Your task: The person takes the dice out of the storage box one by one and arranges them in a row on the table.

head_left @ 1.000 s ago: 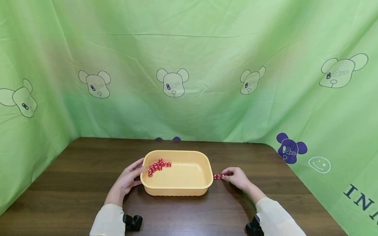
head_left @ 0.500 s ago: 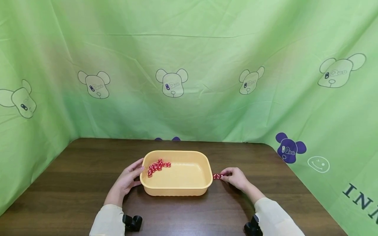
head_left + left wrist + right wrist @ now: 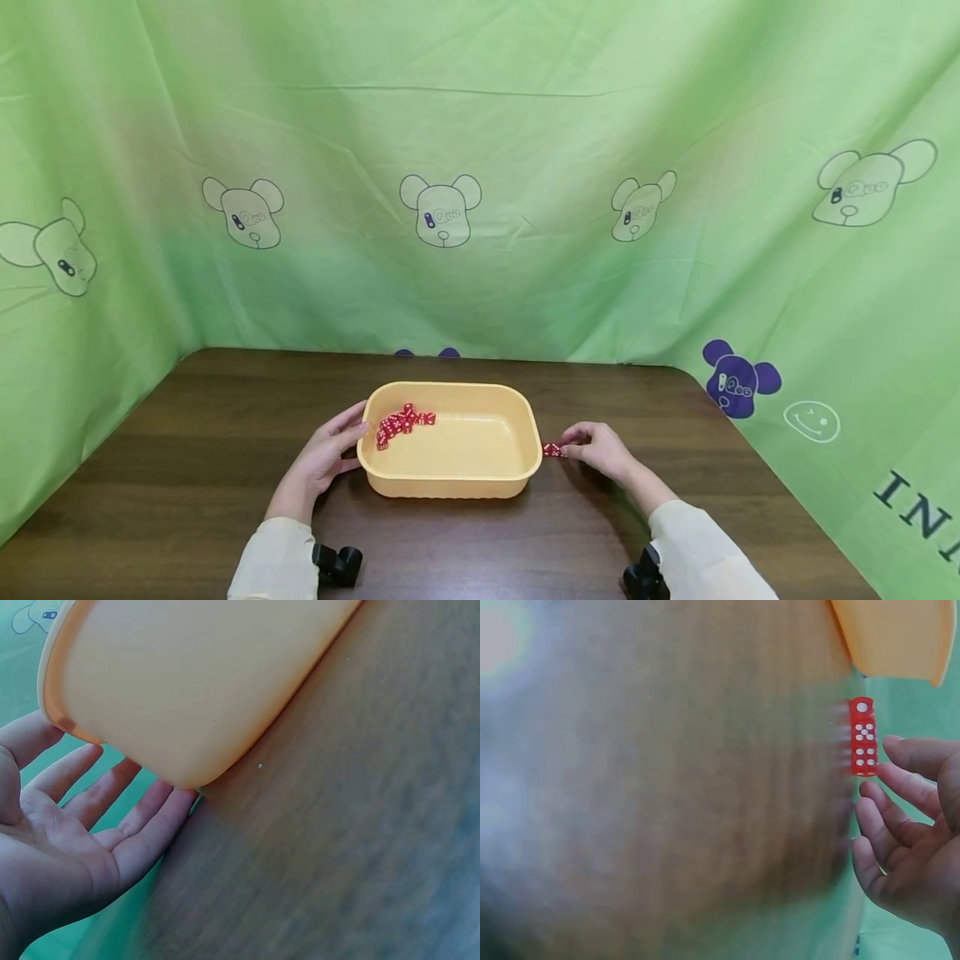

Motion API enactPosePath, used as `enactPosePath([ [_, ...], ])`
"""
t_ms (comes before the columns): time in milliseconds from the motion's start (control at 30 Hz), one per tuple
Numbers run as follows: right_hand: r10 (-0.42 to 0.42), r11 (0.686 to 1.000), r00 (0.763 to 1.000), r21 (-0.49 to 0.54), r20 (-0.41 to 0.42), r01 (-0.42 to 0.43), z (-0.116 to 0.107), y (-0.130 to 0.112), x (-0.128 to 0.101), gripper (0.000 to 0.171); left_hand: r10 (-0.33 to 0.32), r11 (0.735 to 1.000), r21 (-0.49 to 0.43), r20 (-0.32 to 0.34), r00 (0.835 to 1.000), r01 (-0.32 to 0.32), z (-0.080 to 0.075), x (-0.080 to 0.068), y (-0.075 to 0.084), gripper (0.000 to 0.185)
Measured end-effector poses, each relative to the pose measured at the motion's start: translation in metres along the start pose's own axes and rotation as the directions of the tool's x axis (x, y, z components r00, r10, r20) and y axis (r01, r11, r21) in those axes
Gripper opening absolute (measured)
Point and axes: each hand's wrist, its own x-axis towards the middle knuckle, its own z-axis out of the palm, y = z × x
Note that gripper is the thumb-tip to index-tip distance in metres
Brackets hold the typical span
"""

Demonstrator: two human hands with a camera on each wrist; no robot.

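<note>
A yellow plastic tub (image 3: 450,489) stands on the table. Red dice (image 3: 405,419) with white dots lie in its left half. My left hand (image 3: 326,450) touches the tub's left end, its fingers slightly bent. In the left wrist view, thumb and fingertips (image 3: 180,795) lie along the tub's end wall. Beyond the right end, a short row of red dice (image 3: 864,736) points towards my right hand (image 3: 600,450). In the right wrist view, the thumb is just clear of the row and the index fingertip meets its near end; the other fingers are loosely bent.
The dark brown wooden table (image 3: 187,450) extends around the tub. A green curtain (image 3: 525,275) printed with bear heads hangs behind and along both sides. A black device (image 3: 337,567) sits at the left sleeve, and a similar black one (image 3: 647,575) at the right.
My right hand has risen very slightly at the end of the dice row, and its fingertips cover less of the last die. The tub, the dice inside and my left hand stay put.
</note>
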Motion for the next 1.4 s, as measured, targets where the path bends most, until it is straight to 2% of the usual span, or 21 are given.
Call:
enactPosePath([
  [167,-0.029,0.999,0.999,-0.026,-0.021,0.028,-0.005,-0.007,0.008,0.020,-0.005,1.000,-0.007,-0.007,1.000,0.005,-0.001,-0.001,0.001,0.050],
  [600,-0.071,0.996,0.996,0.043,-0.054,0.074,-0.005,-0.036,0.030,0.021,0.002,1.000,0.005,0.016,1.000,-0.002,-0.002,0.000,0.002,0.052],
  [833,-0.111,0.994,0.992,0.012,-0.061,0.112,-0.007,-0.051,0.039,0.020,0.003,1.000,-0.002,0.013,1.000,-0.003,-0.001,-0.001,0.002,0.051],
  [1167,-0.100,0.994,0.991,0.032,-0.086,0.103,-0.006,-0.070,0.052,0.020,0.005,1.000,-0.002,0.020,1.000,-0.005,0.000,0.001,0.002,0.051],
  [1400,-0.083,0.994,0.994,0.065,-0.074,0.088,0.003,-0.089,0.061,0.018,0.000,1.000,-0.012,0.022,1.000,0.000,0.001,0.001,0.002,0.051],
])
